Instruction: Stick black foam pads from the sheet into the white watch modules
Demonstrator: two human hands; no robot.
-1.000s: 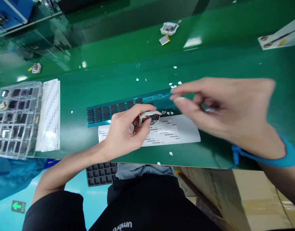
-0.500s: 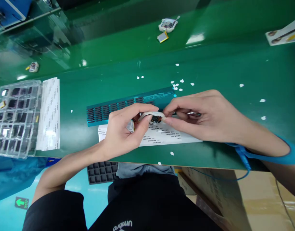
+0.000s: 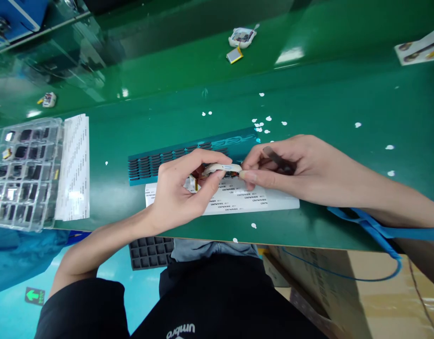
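Observation:
A small white casing (image 3: 224,167) with dark electronics inside is pinched between the thumb and fingers of my left hand (image 3: 183,188). The fingertips of my right hand (image 3: 280,165) touch its right end, while dark tweezers (image 3: 277,159) lie in that hand's grip. A battery with a yellow edge (image 3: 193,182) hangs by thin wires beside my left palm. Beneath the hands lies a white printed sheet (image 3: 252,202), and behind it a teal strip (image 3: 142,165) carries rows of small black pieces.
At the left are a clear compartment box (image 3: 22,174) and white sheets (image 3: 73,169). Another white casing (image 3: 242,36) with a battery (image 3: 234,55) lies at the back. Several white dots (image 3: 259,125) are scattered on the green table (image 3: 319,103). A blue strap (image 3: 379,230) circles my right wrist.
My right hand has turned slightly, and the tweezers in it now point up and left. The casing is tilted so that less of its inside shows. The blue strap's cord has swung right.

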